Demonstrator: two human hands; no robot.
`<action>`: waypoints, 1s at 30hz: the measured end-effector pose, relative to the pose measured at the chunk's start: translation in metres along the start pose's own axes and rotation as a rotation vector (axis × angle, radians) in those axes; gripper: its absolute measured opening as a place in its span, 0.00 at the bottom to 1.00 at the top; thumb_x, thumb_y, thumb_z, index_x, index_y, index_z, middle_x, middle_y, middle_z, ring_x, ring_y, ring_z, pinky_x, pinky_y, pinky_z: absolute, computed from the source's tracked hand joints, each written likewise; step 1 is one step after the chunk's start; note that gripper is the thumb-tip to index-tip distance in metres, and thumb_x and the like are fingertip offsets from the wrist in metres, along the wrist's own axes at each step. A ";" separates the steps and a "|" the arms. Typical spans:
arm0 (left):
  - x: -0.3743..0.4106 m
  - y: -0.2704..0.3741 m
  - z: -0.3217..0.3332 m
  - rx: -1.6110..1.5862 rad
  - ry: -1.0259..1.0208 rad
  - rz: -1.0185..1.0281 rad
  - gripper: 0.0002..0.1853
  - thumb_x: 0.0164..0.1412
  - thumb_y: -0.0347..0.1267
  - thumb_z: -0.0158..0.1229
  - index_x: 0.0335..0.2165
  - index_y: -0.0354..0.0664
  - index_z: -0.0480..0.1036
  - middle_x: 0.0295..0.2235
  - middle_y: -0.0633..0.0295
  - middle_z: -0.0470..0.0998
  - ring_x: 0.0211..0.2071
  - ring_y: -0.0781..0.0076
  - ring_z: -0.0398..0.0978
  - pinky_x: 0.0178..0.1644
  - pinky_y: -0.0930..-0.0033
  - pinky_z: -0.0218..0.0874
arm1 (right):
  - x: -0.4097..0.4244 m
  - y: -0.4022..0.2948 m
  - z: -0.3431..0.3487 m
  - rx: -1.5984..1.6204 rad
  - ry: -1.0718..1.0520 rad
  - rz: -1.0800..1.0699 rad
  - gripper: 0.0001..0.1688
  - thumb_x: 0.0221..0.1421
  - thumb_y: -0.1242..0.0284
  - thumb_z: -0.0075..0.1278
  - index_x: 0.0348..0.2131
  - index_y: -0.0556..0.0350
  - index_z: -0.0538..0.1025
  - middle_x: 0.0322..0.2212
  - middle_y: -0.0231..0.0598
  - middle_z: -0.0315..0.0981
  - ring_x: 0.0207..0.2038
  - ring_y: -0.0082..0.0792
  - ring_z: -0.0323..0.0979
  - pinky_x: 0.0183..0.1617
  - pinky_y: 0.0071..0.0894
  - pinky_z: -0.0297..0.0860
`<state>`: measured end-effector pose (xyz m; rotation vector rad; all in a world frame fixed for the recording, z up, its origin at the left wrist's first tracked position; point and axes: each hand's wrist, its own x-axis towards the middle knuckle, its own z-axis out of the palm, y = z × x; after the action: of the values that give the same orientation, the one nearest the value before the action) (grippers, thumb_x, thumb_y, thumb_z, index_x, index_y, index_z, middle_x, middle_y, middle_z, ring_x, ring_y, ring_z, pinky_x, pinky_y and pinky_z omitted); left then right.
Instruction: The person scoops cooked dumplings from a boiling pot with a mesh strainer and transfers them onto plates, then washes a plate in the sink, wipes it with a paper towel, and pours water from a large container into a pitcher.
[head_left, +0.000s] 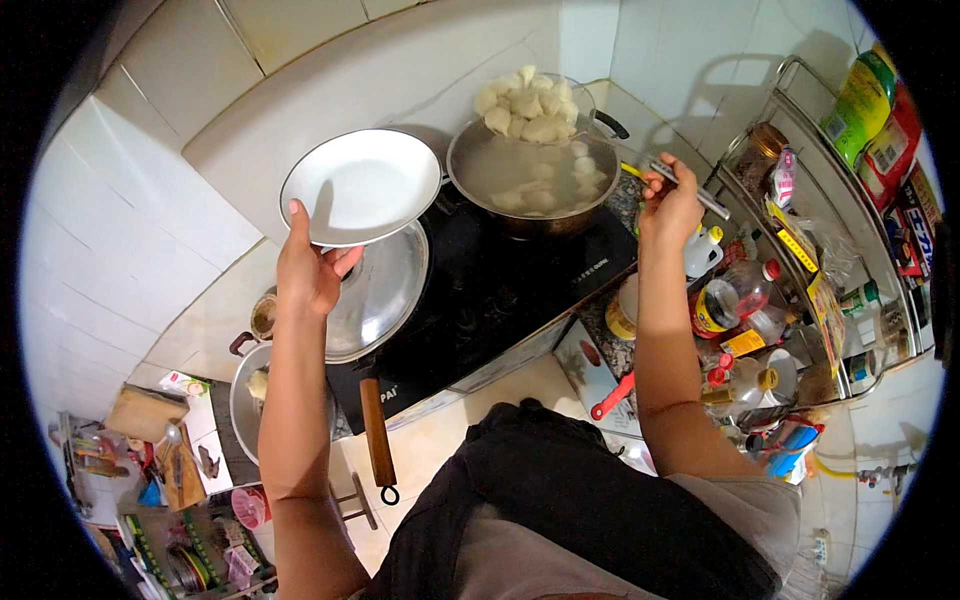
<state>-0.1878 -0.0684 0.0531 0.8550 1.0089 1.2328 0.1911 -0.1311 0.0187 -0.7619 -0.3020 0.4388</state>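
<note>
My left hand (309, 262) grips the near-left edge of a white plate (367, 184) with a dark rim, tilted above a lidded pan. The metal handle (694, 186) of a wire-mesh strainer is in my right hand (667, 206). Heaped in the strainer, dumplings (529, 105) are held over the far side of a pot (536, 217). Cloudy liquid fills the pot, with more dumplings (540, 196) in it. Nothing lies on the visible face of the plate.
A metal lid (386, 300) covers the pan, whose wooden handle (377, 435) points towards me. Both vessels are on a black gas stove (487, 300). Bottles (750, 289) crowd the right counter beside a metal rack (814, 112). At the left is a metal pot (244, 405) with food inside.
</note>
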 end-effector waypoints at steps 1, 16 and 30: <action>0.001 0.000 0.002 -0.007 0.005 0.002 0.30 0.59 0.52 0.39 0.46 0.37 0.62 0.39 0.57 0.68 0.33 0.68 0.73 0.35 0.69 0.70 | 0.001 -0.008 0.006 -0.012 -0.002 -0.010 0.14 0.54 0.71 0.41 0.32 0.68 0.71 0.16 0.42 0.68 0.16 0.24 0.64 0.16 0.17 0.60; 0.012 -0.009 0.016 -0.034 -0.015 -0.038 0.32 0.59 0.54 0.38 0.48 0.37 0.59 0.42 0.53 0.67 0.35 0.61 0.74 0.36 0.66 0.70 | 0.011 -0.029 0.015 -0.016 0.053 0.000 0.14 0.53 0.71 0.41 0.32 0.68 0.71 0.16 0.43 0.68 0.16 0.26 0.66 0.15 0.17 0.60; 0.019 -0.026 0.026 0.068 -0.030 -0.067 0.33 0.58 0.55 0.38 0.48 0.37 0.60 0.42 0.54 0.68 0.33 0.62 0.74 0.31 0.69 0.71 | 0.010 0.012 -0.029 -0.039 0.133 0.047 0.14 0.53 0.70 0.41 0.31 0.66 0.71 0.16 0.41 0.68 0.14 0.25 0.64 0.14 0.17 0.58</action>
<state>-0.1541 -0.0532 0.0347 0.8834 1.0524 1.1315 0.2090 -0.1355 -0.0094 -0.8336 -0.1685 0.4252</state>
